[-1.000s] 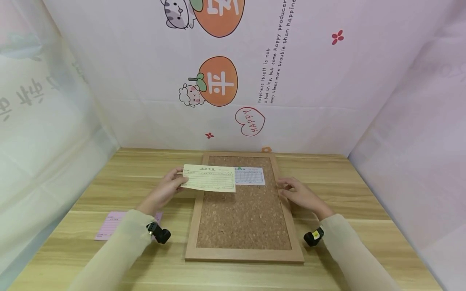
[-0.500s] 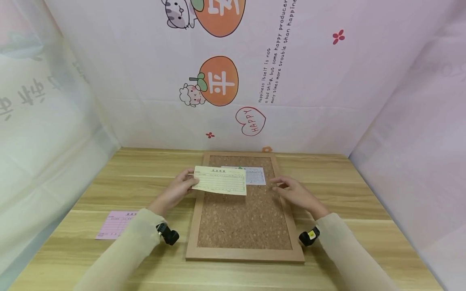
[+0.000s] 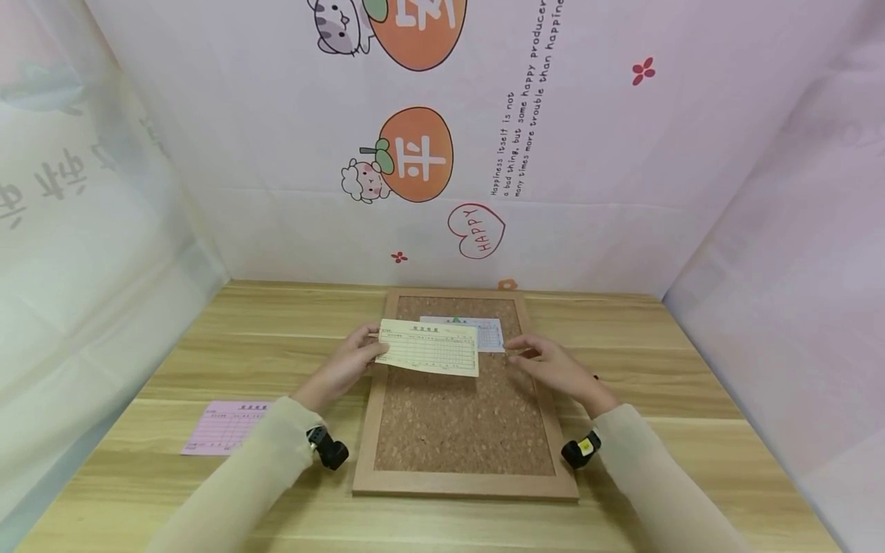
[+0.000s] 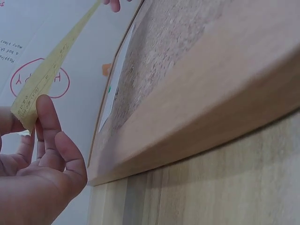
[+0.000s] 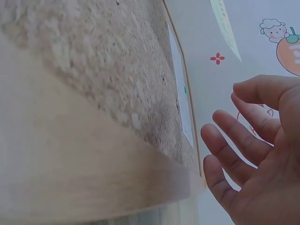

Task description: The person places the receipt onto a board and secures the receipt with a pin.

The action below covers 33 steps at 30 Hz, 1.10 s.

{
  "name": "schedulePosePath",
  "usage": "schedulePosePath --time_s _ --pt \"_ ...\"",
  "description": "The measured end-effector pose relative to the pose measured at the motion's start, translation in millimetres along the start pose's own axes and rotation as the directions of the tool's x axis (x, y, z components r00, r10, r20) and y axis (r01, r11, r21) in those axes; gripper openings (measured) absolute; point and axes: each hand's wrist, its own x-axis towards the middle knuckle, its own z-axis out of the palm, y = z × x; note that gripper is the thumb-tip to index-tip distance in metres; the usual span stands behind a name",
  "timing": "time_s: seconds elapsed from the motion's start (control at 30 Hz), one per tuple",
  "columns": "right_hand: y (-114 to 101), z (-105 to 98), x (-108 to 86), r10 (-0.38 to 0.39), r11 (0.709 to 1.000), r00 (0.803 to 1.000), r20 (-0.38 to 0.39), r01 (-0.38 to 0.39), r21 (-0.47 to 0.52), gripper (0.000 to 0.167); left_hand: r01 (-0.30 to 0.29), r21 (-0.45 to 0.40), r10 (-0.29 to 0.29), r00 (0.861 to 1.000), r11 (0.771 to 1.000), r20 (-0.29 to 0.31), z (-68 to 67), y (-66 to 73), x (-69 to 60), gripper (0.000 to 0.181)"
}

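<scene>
The pink slip (image 3: 224,428), 9 o'clock from the corkboard (image 3: 463,426), and yellow slip (image 3: 432,349), pinched by the left hand (image 3: 346,365) at 11, look unpinned, whether the right hand (image 3: 553,369) at 2 grips anything is unclear, and the white slip (image 3: 491,338) at 12 seems fixed.

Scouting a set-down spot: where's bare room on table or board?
Free: lower half of the wood-framed cork board, below the yellow paper form; light wooden table, between beige right sleeve and white right wall; left table, between pink paper form and back wall.
Crowded: upper board, where the yellow form partly hides the white paper form, left hand and right hand nearby.
</scene>
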Motion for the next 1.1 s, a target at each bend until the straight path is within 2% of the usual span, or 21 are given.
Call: schedulePosePath --time_s 0.33,0.57,0.9,1.1 --pt "-6.6 7.9 1.7 -0.062 0.997 0.997 0.036 0.061 0.036 0.032 0.003 -0.019 -0.003 1.000 1.000 0.016 13.3 -3.4 1.6 0.037" --pt "-9.0 12.3 5.3 -0.053 0.995 0.997 0.053 0.049 0.083 0.032 0.009 -0.039 -0.008 1.000 0.999 0.011 21.6 -5.1 4.5 0.033" --pt "-7.7 16.3 7.3 -0.084 0.991 0.994 0.076 0.075 0.115 0.023 0.016 -0.041 -0.015 1.000 0.999 0.023 30.0 -5.1 6.3 0.036" --pt "-6.0 17.2 7.2 -0.082 0.991 0.994 0.071 0.074 0.108 0.022 0.024 0.022 -0.023 1.000 0.999 -0.020 32.7 -2.2 4.9 0.037"
